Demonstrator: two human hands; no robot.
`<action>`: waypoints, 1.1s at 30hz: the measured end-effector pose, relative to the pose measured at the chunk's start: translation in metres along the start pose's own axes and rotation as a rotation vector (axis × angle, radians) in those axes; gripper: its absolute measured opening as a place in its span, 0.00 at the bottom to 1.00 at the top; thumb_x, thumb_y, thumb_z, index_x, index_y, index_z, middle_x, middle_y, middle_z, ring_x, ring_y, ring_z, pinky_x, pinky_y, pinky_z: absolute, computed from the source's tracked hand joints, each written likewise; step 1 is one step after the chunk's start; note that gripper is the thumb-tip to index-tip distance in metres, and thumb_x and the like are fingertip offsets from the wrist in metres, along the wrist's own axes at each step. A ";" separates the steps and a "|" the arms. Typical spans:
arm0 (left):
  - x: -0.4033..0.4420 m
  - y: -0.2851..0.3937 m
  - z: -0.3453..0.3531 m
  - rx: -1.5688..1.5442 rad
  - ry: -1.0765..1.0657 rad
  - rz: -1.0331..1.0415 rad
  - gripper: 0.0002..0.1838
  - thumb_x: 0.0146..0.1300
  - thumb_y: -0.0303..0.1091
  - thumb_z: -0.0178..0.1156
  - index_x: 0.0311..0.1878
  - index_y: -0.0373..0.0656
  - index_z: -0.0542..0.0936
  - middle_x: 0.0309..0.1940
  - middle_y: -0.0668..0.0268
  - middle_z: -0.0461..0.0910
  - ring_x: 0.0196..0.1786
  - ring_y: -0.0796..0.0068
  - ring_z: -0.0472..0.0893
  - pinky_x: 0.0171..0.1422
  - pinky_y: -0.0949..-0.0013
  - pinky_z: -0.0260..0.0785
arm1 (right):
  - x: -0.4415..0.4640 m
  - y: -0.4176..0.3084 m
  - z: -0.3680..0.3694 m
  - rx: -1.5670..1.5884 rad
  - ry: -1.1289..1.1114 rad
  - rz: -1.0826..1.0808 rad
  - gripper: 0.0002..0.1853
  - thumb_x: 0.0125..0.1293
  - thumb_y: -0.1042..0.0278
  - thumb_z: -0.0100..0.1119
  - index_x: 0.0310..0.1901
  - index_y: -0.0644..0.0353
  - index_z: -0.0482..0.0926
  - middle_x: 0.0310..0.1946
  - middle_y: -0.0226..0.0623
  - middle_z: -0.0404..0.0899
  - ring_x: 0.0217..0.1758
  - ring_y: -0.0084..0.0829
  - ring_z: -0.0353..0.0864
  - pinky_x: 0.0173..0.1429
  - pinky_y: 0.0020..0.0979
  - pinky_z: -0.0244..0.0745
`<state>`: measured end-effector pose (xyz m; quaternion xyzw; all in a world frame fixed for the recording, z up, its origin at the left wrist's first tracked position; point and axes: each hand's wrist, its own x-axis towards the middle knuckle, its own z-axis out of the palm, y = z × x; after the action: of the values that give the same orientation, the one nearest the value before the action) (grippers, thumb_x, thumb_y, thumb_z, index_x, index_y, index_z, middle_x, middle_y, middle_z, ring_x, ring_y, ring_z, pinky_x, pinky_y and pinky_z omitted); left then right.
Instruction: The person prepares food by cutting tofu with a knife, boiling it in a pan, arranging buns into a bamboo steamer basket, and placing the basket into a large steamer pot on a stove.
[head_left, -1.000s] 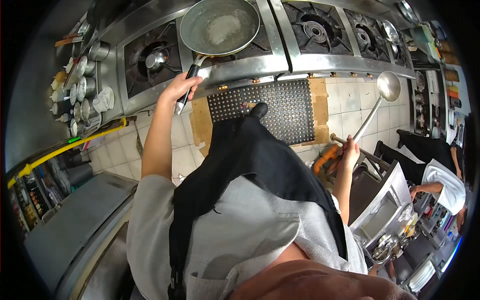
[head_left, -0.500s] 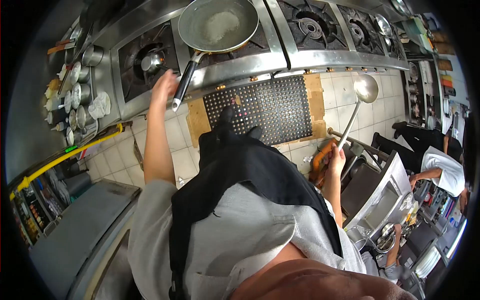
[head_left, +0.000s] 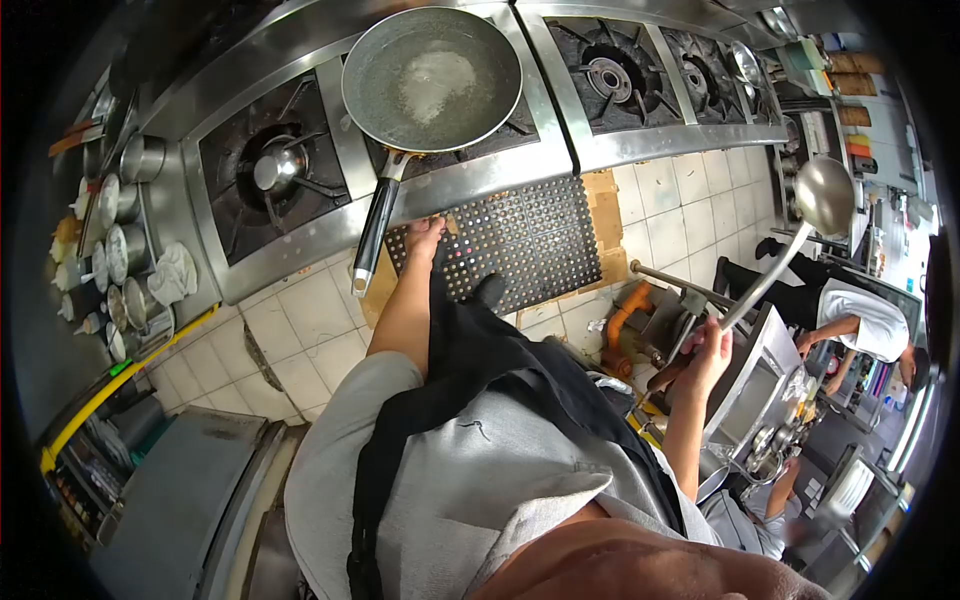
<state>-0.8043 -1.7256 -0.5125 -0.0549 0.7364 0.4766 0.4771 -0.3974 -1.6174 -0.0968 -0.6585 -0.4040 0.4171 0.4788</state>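
A frying pan (head_left: 435,80) with a pale patch on its dark surface sits on the stove, its black handle angled down over the front edge. Just right of that handle, at the stove's front edge, is my left hand (head_left: 424,240), apart from the handle; its fingers are curled near what could be the knobs, and whether they grip anything is unclear. My right hand (head_left: 712,350) is closed around the shaft of a long metal ladle (head_left: 826,196), whose bowl is raised at the right over the aisle.
Further burners (head_left: 610,78) line the stove to the right. Small metal pots (head_left: 120,252) and a white cloth (head_left: 173,273) stand at the left. A black rubber mat (head_left: 530,245) covers the floor. Two other people work at the right, one in a white shirt (head_left: 865,318).
My left hand has let go of the pan handle and moved to its right side. My right hand and the ladle have swung left, then farther right. The view has shifted.
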 end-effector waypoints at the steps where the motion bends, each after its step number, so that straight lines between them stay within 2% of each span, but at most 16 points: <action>1: 0.014 -0.008 0.010 -0.023 0.036 0.005 0.22 0.59 0.48 0.77 0.50 0.45 0.85 0.43 0.71 0.85 0.37 0.75 0.83 0.29 0.73 0.66 | -0.002 -0.013 0.002 0.019 0.015 0.015 0.06 0.73 0.66 0.62 0.42 0.58 0.76 0.20 0.26 0.68 0.16 0.18 0.65 0.17 0.23 0.64; 5: 0.013 -0.001 0.019 -0.099 0.207 0.026 0.17 0.58 0.43 0.79 0.43 0.42 0.87 0.35 0.70 0.87 0.32 0.78 0.81 0.30 0.70 0.70 | -0.012 -0.061 -0.004 0.021 -0.087 -0.037 0.06 0.75 0.66 0.59 0.43 0.58 0.74 0.18 0.26 0.64 0.13 0.20 0.62 0.14 0.25 0.59; 6: 0.012 -0.001 0.017 0.067 0.198 0.056 0.21 0.65 0.47 0.71 0.47 0.35 0.86 0.33 0.62 0.90 0.36 0.73 0.89 0.44 0.70 0.78 | -0.007 -0.064 -0.013 0.000 -0.104 -0.025 0.06 0.75 0.66 0.59 0.43 0.58 0.74 0.17 0.26 0.64 0.12 0.20 0.61 0.14 0.25 0.58; 10: 0.055 -0.032 0.010 0.316 0.219 0.315 0.25 0.71 0.52 0.62 0.48 0.35 0.86 0.34 0.58 0.90 0.38 0.69 0.90 0.47 0.69 0.79 | -0.025 -0.074 0.011 -0.021 -0.158 -0.023 0.06 0.76 0.67 0.56 0.45 0.59 0.74 0.18 0.25 0.63 0.13 0.19 0.60 0.14 0.23 0.58; 13: 0.081 -0.056 0.002 0.420 0.200 0.067 0.23 0.73 0.51 0.62 0.51 0.36 0.83 0.39 0.62 0.90 0.33 0.69 0.87 0.35 0.71 0.78 | -0.042 -0.082 0.034 -0.049 -0.292 -0.066 0.10 0.75 0.68 0.53 0.52 0.62 0.75 0.22 0.22 0.64 0.17 0.16 0.61 0.15 0.20 0.60; 15: 0.026 -0.007 -0.016 0.347 -0.007 -0.117 0.26 0.75 0.52 0.47 0.47 0.38 0.85 0.36 0.55 0.90 0.35 0.61 0.90 0.46 0.58 0.81 | -0.050 -0.094 0.052 -0.237 -0.310 -0.015 0.09 0.76 0.67 0.55 0.52 0.61 0.77 0.22 0.23 0.67 0.16 0.14 0.62 0.16 0.18 0.59; 17: 0.025 -0.011 -0.042 0.409 -0.054 -0.011 0.24 0.73 0.51 0.49 0.46 0.39 0.85 0.35 0.52 0.89 0.31 0.58 0.89 0.46 0.55 0.80 | -0.051 -0.086 0.066 -0.242 -0.425 0.002 0.09 0.76 0.68 0.56 0.51 0.61 0.77 0.22 0.22 0.69 0.16 0.13 0.63 0.16 0.19 0.59; 19: 0.020 -0.007 -0.074 0.766 -0.242 0.150 0.23 0.70 0.49 0.52 0.46 0.38 0.85 0.34 0.51 0.88 0.32 0.54 0.89 0.46 0.53 0.79 | -0.054 -0.078 0.087 -0.321 -0.490 0.013 0.09 0.75 0.68 0.57 0.52 0.63 0.77 0.22 0.21 0.69 0.16 0.12 0.63 0.16 0.19 0.57; 20: 0.017 -0.013 -0.092 0.849 -0.243 0.353 0.21 0.68 0.48 0.56 0.45 0.37 0.85 0.33 0.51 0.87 0.37 0.51 0.88 0.47 0.51 0.79 | -0.061 -0.080 0.101 -0.323 -0.515 0.047 0.09 0.75 0.68 0.57 0.51 0.63 0.78 0.23 0.20 0.69 0.18 0.12 0.62 0.19 0.20 0.58; 21: 0.013 -0.012 -0.112 0.862 -0.237 0.354 0.21 0.68 0.48 0.56 0.45 0.37 0.85 0.33 0.51 0.87 0.37 0.51 0.88 0.47 0.51 0.79 | -0.058 -0.077 0.113 -0.376 -0.565 0.044 0.09 0.75 0.67 0.58 0.50 0.64 0.79 0.22 0.20 0.69 0.21 0.12 0.64 0.24 0.22 0.60; 23: 0.007 -0.010 -0.147 1.088 -0.297 0.595 0.18 0.70 0.44 0.58 0.44 0.36 0.84 0.32 0.55 0.85 0.31 0.64 0.85 0.38 0.58 0.78 | -0.052 -0.053 0.132 -0.444 -0.603 -0.112 0.10 0.73 0.66 0.60 0.47 0.65 0.80 0.21 0.24 0.72 0.25 0.16 0.69 0.29 0.28 0.66; 25: -0.003 -0.008 -0.185 1.104 -0.247 0.614 0.18 0.69 0.44 0.58 0.44 0.36 0.84 0.31 0.55 0.85 0.31 0.63 0.85 0.39 0.59 0.78 | -0.044 -0.033 0.149 -0.587 -0.628 -0.225 0.12 0.70 0.63 0.62 0.45 0.64 0.79 0.21 0.35 0.75 0.26 0.25 0.75 0.33 0.35 0.71; 27: -0.018 -0.004 -0.211 1.107 -0.146 0.649 0.19 0.68 0.45 0.59 0.43 0.36 0.84 0.30 0.55 0.85 0.30 0.63 0.85 0.39 0.60 0.78 | -0.042 -0.028 0.168 -0.781 -0.636 -0.324 0.13 0.68 0.58 0.62 0.41 0.61 0.77 0.23 0.49 0.78 0.28 0.49 0.80 0.37 0.45 0.74; 28: -0.025 0.002 -0.219 1.109 -0.147 0.651 0.19 0.68 0.45 0.59 0.43 0.36 0.84 0.30 0.55 0.85 0.30 0.63 0.85 0.39 0.60 0.78 | -0.042 -0.027 0.177 -0.824 -0.646 -0.397 0.13 0.68 0.57 0.62 0.41 0.60 0.77 0.23 0.49 0.79 0.30 0.52 0.81 0.38 0.48 0.75; 30: -0.043 0.017 -0.234 0.978 -0.147 0.188 0.21 0.66 0.50 0.57 0.44 0.40 0.86 0.44 0.45 0.85 0.51 0.46 0.84 0.55 0.49 0.75 | -0.042 -0.024 0.194 -0.919 -0.664 -0.467 0.14 0.68 0.56 0.61 0.43 0.58 0.75 0.26 0.53 0.81 0.35 0.59 0.83 0.41 0.56 0.75; 33: -0.041 0.012 -0.258 1.050 -0.151 0.245 0.23 0.67 0.51 0.54 0.42 0.40 0.86 0.43 0.45 0.85 0.50 0.46 0.85 0.55 0.50 0.75 | -0.037 -0.009 0.214 -1.041 -0.647 -0.582 0.14 0.68 0.56 0.59 0.44 0.59 0.75 0.27 0.56 0.82 0.36 0.60 0.84 0.43 0.57 0.76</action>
<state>-0.9562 -1.9295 -0.4504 0.3115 0.8400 0.0994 0.4330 -0.6112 -1.5865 -0.1233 -0.5098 -0.8358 0.1984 0.0472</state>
